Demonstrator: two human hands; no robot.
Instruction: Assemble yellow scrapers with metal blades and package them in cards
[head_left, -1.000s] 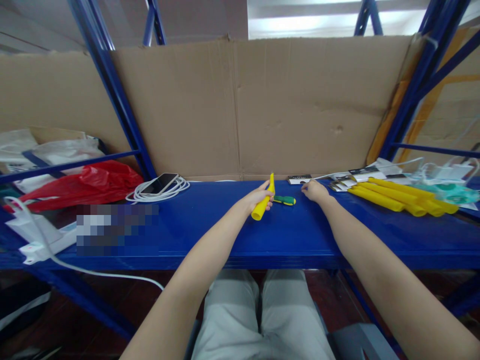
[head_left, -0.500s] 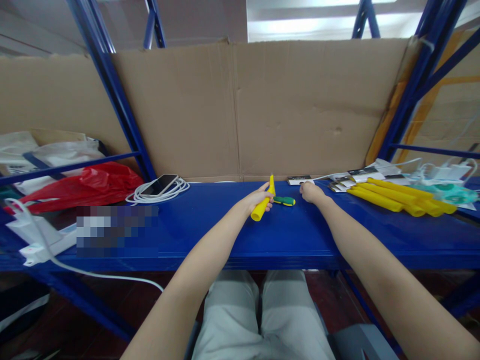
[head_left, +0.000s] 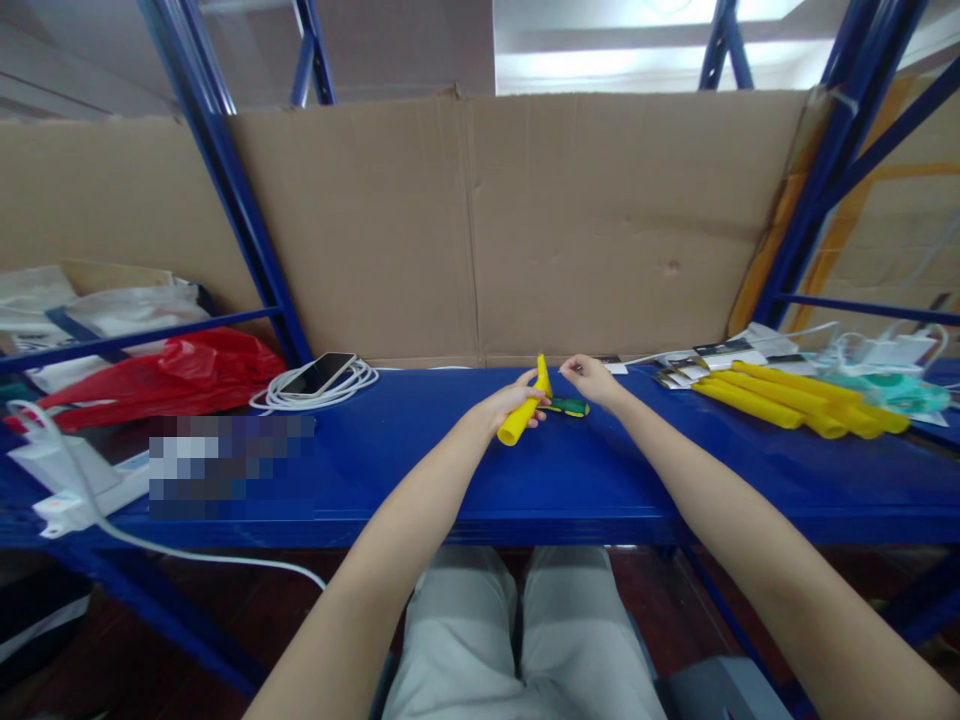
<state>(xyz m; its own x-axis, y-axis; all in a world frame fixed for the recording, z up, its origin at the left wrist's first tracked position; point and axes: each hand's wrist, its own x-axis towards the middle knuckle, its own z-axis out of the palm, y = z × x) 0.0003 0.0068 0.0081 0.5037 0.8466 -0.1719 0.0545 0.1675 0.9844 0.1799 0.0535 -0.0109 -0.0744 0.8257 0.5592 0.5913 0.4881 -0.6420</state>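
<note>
My left hand (head_left: 510, 402) is wrapped round a yellow plastic tube (head_left: 517, 424). The tube's open round end points towards me, and a narrower bent yellow part rises above my fingers. Just right of that part is my right hand (head_left: 589, 375), thumb and fingers pinched together. Whatever it holds, if anything, is too small to make out. A green-and-yellow screwdriver handle (head_left: 571, 407) lies on the blue table below my right hand, its other end hidden by my left hand. Behind my right hand a black-and-white card (head_left: 616, 367) is partly covered.
Several yellow tubes (head_left: 814, 400) lie in a pile at right, beside packaged cards (head_left: 712, 358) and a green plastic bag (head_left: 892, 387). At left are a phone (head_left: 322, 372) on a coiled white cable (head_left: 360, 378), a red bag (head_left: 187, 370) and white chargers (head_left: 67, 470). Cardboard (head_left: 375, 230) stands behind.
My right hand has lifted from the card at the back and come left, close to the bent part of the yellow tube. My left hand keeps its hold with little movement.
</note>
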